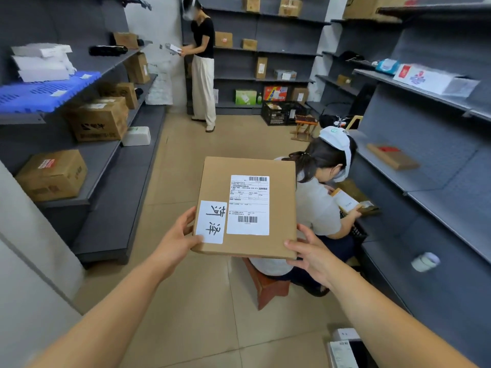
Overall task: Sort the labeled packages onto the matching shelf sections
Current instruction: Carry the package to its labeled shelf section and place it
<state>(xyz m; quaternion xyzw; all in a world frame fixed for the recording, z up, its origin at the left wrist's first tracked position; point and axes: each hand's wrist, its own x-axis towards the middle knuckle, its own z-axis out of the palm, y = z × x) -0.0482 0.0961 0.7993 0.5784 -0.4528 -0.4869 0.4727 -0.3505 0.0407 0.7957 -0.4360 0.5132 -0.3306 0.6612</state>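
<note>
On the far left, grey metal shelves (111, 158) hold brown cartons and a blue plastic crate (45, 92), well apart from the wearer's hands. Moving right, the left hand (176, 239) grips the near left corner of a flat cardboard package (248, 205), thumb on top beside a handwritten white label (211, 221), fingers curled underneath. A printed shipping label (249, 205) lies just right of that thumb. The right hand (309, 252) clamps the near right corner, thumb on the top edge, fingers spread below. The package is held level in the air, between both hands, above the tiled floor. Just beyond the right fingers, a seated person (318, 205) bends over a small parcel. Further right stand more grey shelves (430, 187), mostly bare.

The step in hand appears to be reading the label. Next, the matching shelf section must be picked and the package carried there, steering clear of the seated person.
</note>
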